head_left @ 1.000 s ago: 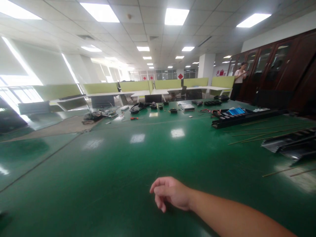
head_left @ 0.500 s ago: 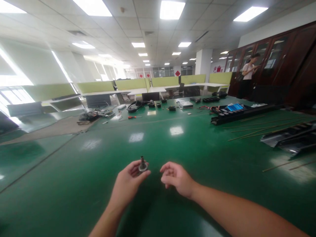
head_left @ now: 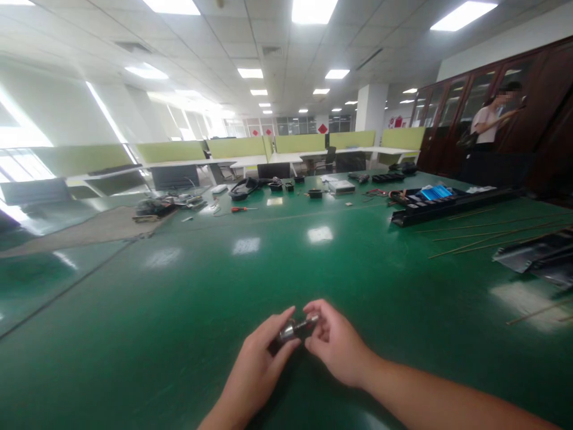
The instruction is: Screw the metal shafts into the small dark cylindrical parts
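A small shiny metal part with a wide round base and a thin shaft (head_left: pixel 301 326) lies tilted sideways between my hands, above the green tabletop (head_left: pixel 192 286). My left hand (head_left: pixel 264 352) grips its round base between thumb and fingers. The fingers of my right hand (head_left: pixel 335 340) curl around the free end of the shaft, whose tip shows between index finger and thumb. Blur hides exactly how those fingertips touch it.
Further back on the table lie a red-handled screwdriver (head_left: pixel 239 209), a white box (head_left: pixel 341 186) and a pile of parts (head_left: pixel 156 206). At right are a long black tray (head_left: pixel 447 206), thin rods (head_left: pixel 487 235) and metal channels (head_left: pixel 532 257). A person (head_left: pixel 486 125) stands by the cabinets.
The metal part has turned from upright to sideways, its shaft now pointing right. My left hand has moved right and the two hands have come together at the part.
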A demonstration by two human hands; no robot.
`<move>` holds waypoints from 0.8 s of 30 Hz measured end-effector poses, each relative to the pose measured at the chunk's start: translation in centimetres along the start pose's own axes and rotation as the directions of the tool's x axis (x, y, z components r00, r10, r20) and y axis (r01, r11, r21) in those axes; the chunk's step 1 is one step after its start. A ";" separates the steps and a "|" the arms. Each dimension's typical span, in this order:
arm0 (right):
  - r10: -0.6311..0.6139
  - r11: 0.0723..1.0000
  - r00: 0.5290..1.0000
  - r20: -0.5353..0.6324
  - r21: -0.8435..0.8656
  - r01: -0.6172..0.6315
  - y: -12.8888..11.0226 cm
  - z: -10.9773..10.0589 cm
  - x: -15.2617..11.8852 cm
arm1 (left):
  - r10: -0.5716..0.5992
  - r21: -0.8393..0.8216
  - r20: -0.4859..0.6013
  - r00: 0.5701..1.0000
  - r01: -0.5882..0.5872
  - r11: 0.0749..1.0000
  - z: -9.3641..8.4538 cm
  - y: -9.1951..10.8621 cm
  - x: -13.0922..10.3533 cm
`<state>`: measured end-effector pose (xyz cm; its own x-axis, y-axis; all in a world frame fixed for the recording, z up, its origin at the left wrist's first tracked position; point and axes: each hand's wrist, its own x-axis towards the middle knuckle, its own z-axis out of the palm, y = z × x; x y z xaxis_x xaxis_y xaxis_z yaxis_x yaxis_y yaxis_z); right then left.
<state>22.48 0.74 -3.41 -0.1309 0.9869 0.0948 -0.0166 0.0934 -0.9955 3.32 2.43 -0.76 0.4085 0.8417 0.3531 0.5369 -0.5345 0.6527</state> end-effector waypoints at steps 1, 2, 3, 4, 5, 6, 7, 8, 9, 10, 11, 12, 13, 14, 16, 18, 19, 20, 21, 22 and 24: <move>-0.001 1.000 1.000 -0.003 -0.003 0.001 0.0 0.0 0.0 | -0.028 -0.004 -0.009 1.000 0.028 1.000 0.1 -0.1 0.0; -0.002 1.000 1.000 -0.004 -0.012 0.002 -0.1 0.0 -0.1 | -0.057 -0.012 -0.011 0.998 0.057 0.998 0.2 -0.1 -0.1; -0.002 1.000 1.000 -0.006 -0.025 0.002 -0.2 0.0 -0.1 | -0.081 -0.023 -0.010 0.997 0.080 0.997 0.2 0.0 -0.1; -0.002 0.999 1.000 -0.007 -0.040 0.001 -0.4 0.0 -0.1 | -0.095 -0.034 0.000 0.995 0.095 0.995 0.2 0.1 -0.2; 0.000 0.998 1.000 -0.004 -0.056 0.000 -0.6 -0.1 -0.2 | -0.101 -0.045 0.014 0.995 0.102 0.994 0.2 0.3 -0.2; 0.003 0.997 1.000 0.000 -0.072 -0.003 -0.8 -0.1 -0.2 | -0.101 -0.053 0.025 0.995 0.102 0.993 0.2 0.5 -0.2; 0.008 0.996 1.000 0.005 -0.087 -0.007 -1.0 -0.1 -0.2 | -0.099 -0.059 0.032 0.995 0.101 0.993 0.2 0.7 -0.2; 0.012 0.995 1.000 0.013 -0.101 -0.011 -1.1 -0.1 -0.3 | -0.096 -0.062 0.035 0.995 0.099 0.993 0.2 0.9 -0.2; 0.015 0.993 1.000 0.019 -0.116 -0.013 -1.2 -0.1 -0.3 | -0.094 -0.065 0.036 0.995 0.096 0.993 0.2 1.0 -0.2; 0.017 0.992 1.000 0.021 -0.129 -0.014 -1.3 -0.1 -0.3 | -0.092 -0.066 0.036 0.995 0.095 0.993 0.1 1.1 -0.2; 0.017 0.990 1.000 0.022 -0.138 -0.014 -1.3 -0.1 -0.3 | -0.091 -0.067 0.036 0.995 0.094 0.993 0.1 1.1 -0.2; 0.015 0.990 1.000 0.021 -0.143 -0.012 -1.4 -0.1 -0.3 | -0.091 -0.067 0.040 0.995 0.094 0.993 0.1 1.1 -0.2; 0.012 0.989 1.000 0.020 -0.146 -0.009 -1.3 -0.1 -0.2 | -0.091 -0.066 0.043 0.995 0.093 0.993 0.1 1.1 -0.2; 0.009 0.989 1.000 0.018 -0.148 -0.006 -1.3 -0.2 -0.2 | -0.090 -0.063 0.045 0.995 0.092 0.994 0.1 1.0 -0.2; 0.005 0.990 1.000 0.018 -0.141 -0.003 -1.3 -0.2 -0.1 | -0.088 -0.055 0.040 0.995 0.091 0.994 0.2 0.8 -0.2; 0.007 0.992 1.000 0.018 -0.126 -0.005 -1.3 -0.2 0.0 | -0.089 -0.051 0.033 0.995 0.090 0.995 0.3 0.6 -0.2; 0.010 0.993 1.000 0.018 -0.118 -0.008 -1.3 -0.2 0.0 | -0.089 -0.052 0.032 0.996 0.090 0.995 0.3 0.5 -0.2; 0.015 0.994 1.000 0.018 -0.110 -0.013 -1.3 -0.2 0.0 | -0.087 -0.054 0.029 0.996 0.089 0.995 0.3 0.5 -0.2; 0.022 0.994 1.000 0.018 -0.103 -0.020 -1.4 -0.2 0.0 | -0.084 -0.057 0.024 0.996 0.085 0.995 0.3 0.5 -0.1; 0.030 0.995 0.999 0.016 -0.097 -0.028 -1.4 -0.2 0.0 | -0.080 -0.058 0.017 0.997 0.081 0.995 0.3 0.4 -0.1; 0.045 0.996 0.999 0.018 -0.084 -0.044 -1.6 -0.2 -0.1 | -0.074 -0.057 0.008 0.997 0.074 0.996 0.3 0.4 -0.1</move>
<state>22.74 0.54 -1.82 -0.1493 0.9876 0.0495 0.0720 0.0608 -0.9955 3.69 2.14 -0.71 0.3734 0.8782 0.2989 0.5226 -0.4653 0.7144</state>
